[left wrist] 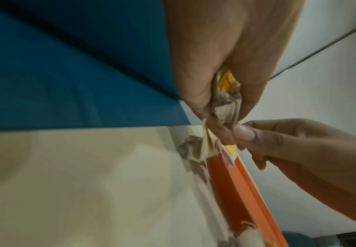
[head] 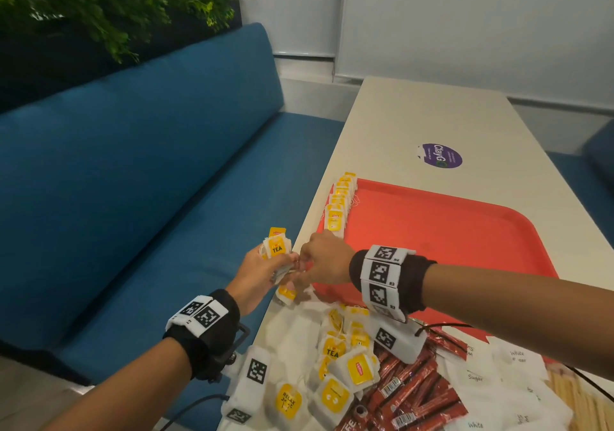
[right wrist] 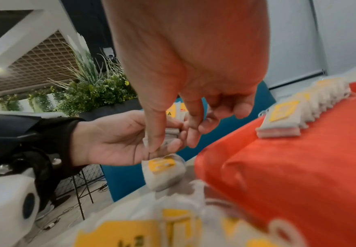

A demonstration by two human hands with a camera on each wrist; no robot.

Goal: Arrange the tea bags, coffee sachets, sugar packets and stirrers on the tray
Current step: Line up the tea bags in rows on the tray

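Observation:
My left hand (head: 265, 269) grips a small bundle of yellow-tagged tea bags (head: 277, 247) just off the table's left edge, over the blue bench. My right hand (head: 304, 260) meets it, and thumb and forefinger pinch one tea bag (right wrist: 169, 132) at the bundle's lower end. The left wrist view shows the bundle (left wrist: 227, 93) squeezed in my left hand (left wrist: 225, 113). A row of tea bags (head: 340, 201) stands along the left rim of the red tray (head: 448, 231). One loose tea bag (head: 286, 292) lies below the hands.
A heap of tea bags (head: 335, 367) lies at the table's near end, then red coffee sachets (head: 415, 394), white sugar packets (head: 498, 380) and wooden stirrers (head: 584, 400) to the right. A purple sticker (head: 440, 155) lies beyond the tray. The blue bench (head: 133, 181) runs along the left.

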